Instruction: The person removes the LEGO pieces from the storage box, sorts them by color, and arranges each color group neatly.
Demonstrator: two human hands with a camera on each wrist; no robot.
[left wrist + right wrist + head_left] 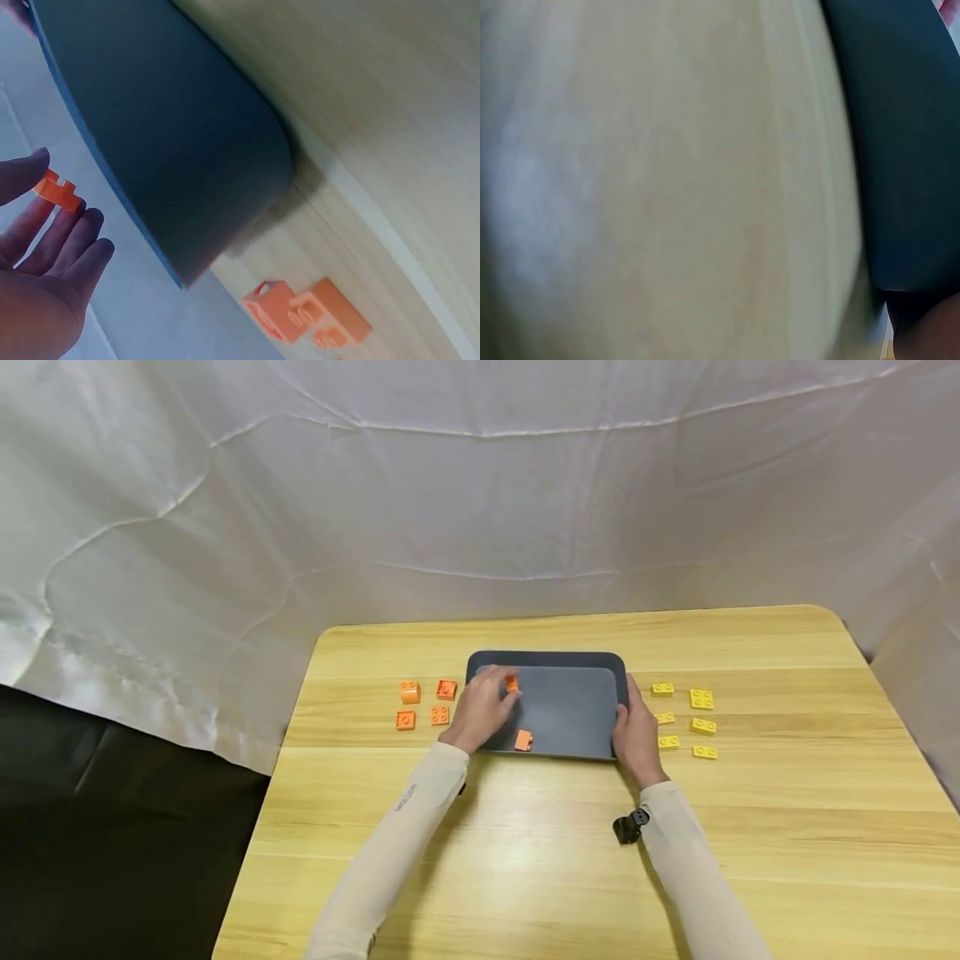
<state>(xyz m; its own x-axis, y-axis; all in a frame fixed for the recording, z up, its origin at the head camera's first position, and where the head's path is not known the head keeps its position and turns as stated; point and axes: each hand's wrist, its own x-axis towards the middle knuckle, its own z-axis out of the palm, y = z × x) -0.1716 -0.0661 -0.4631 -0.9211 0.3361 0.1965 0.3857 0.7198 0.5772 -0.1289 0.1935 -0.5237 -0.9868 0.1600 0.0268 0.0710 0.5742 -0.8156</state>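
Note:
A dark grey rectangular tray (567,710) is at the middle of the table. My left hand (481,706) reaches over its left part and pinches a small orange toy brick (512,683). In the left wrist view that brick (61,196) sits between thumb and fingertips, above the tray's rim. Another orange brick (523,741) lies inside the tray by the near edge. With its thumb over the rim and the other fingers along the outside, my right hand (637,737) grips the tray's right side. The right wrist view catches only a bit of that hand, at the lower corner.
Left of the tray lie several orange bricks (409,692) on the wooden table (540,852). Several yellow bricks (702,699) are spread to the right, some close beside my right hand. A pale curtain (480,510) hangs behind the table's far edge.

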